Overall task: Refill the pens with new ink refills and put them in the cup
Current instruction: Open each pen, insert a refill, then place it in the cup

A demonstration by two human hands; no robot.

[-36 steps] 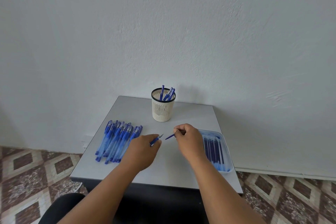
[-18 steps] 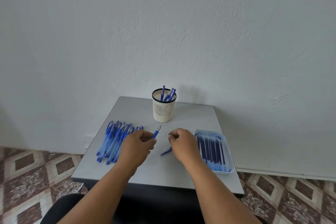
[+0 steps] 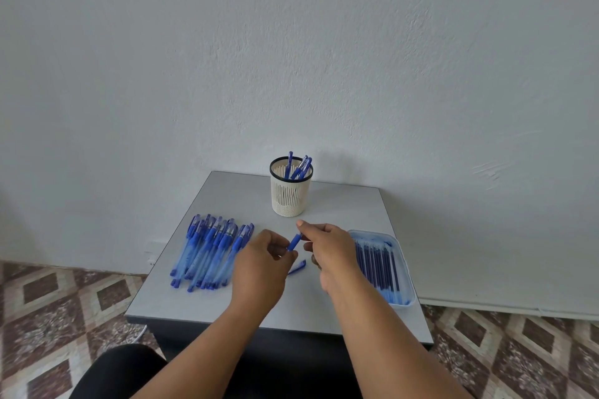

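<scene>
Head view: both hands meet over the middle of the table (image 3: pixel 246 201), in front of the cup (image 3: pixel 290 194). The left hand (image 3: pixel 262 264) is curled with its fingers closed on the lower end of a pen (image 3: pixel 294 242), most of which is hidden behind the hand. The right hand (image 3: pixel 329 248) pinches the pen's upper end between thumb and forefinger. The pen slants up toward the cup. Held at both ends like this, it can be twisted or pushed together, so the step looks like closing a pen up; whether a cap or a tip is going on cannot be told.

A small blue piece (image 3: pixel 297 267) lies on the table just below the hands, partly hidden by the left one. What it is cannot be made out.

The pile (image 3: pixel 210 251) of pens lies on the left, within reach of the left hand, and the tray (image 3: pixel 406 275) of refills sits on the right beside the right wrist, so each hand takes from its own side. The cup stands at the back, upright, with a few pens leaning in it. Judging by the large pile, most of the job is left.
</scene>
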